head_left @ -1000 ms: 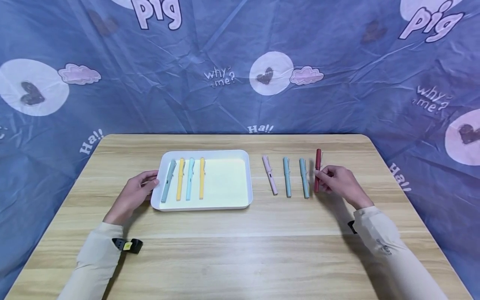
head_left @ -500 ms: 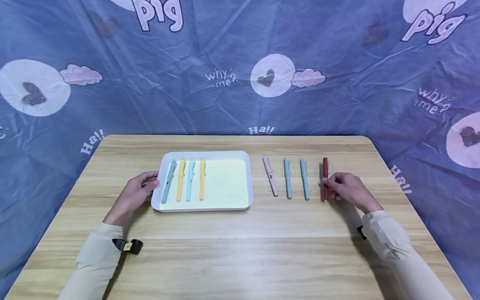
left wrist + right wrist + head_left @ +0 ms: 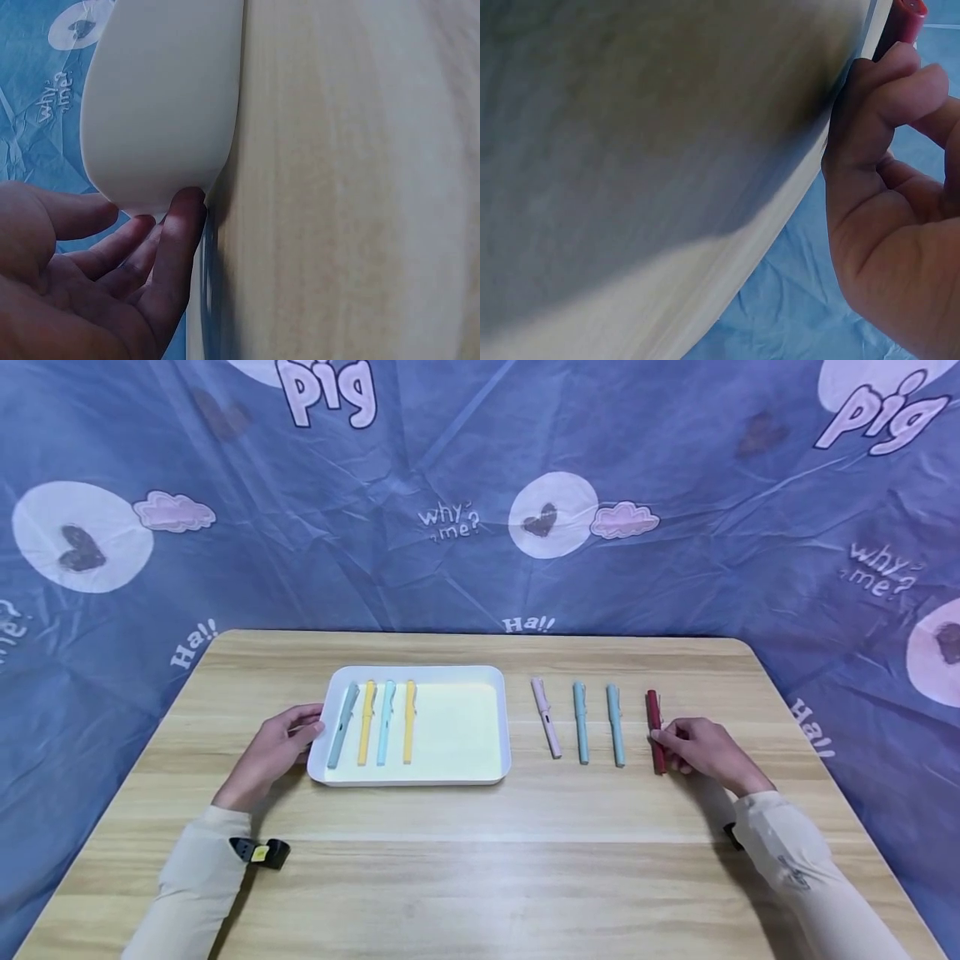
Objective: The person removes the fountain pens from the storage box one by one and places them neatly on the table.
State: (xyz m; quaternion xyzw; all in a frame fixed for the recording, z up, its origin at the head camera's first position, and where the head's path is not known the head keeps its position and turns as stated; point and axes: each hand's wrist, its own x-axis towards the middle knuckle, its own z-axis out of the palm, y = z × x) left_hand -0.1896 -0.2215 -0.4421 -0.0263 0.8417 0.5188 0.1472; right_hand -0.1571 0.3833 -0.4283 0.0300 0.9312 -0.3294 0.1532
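At the right, my right hand (image 3: 708,750) pinches a red pen (image 3: 655,718) between thumb and fingers, close over the table. In the right wrist view only the end of the red pen (image 3: 911,16) shows past the curled fingers. My left hand (image 3: 279,750) holds the left edge of a white tray (image 3: 457,779). The left wrist view shows its thumb at the rim and its fingers against the tray's outer wall (image 3: 161,105). Inside the tray lie a grey-blue pen (image 3: 343,727), a light blue pen (image 3: 386,727) and two yellow pens (image 3: 409,727), side by side.
Between the tray and the red pen, a pale purple pen (image 3: 546,718) lies slightly slanted. Beside it are two teal pens, one nearer the middle (image 3: 581,727) and one further right (image 3: 615,727). A blue printed cloth (image 3: 450,577) hangs behind the wooden table (image 3: 480,877).
My right hand has carried the red pen rightward, away from the teal pens, and a little toward me. The left hand stays at the tray's edge. The whole head view has shifted slightly.
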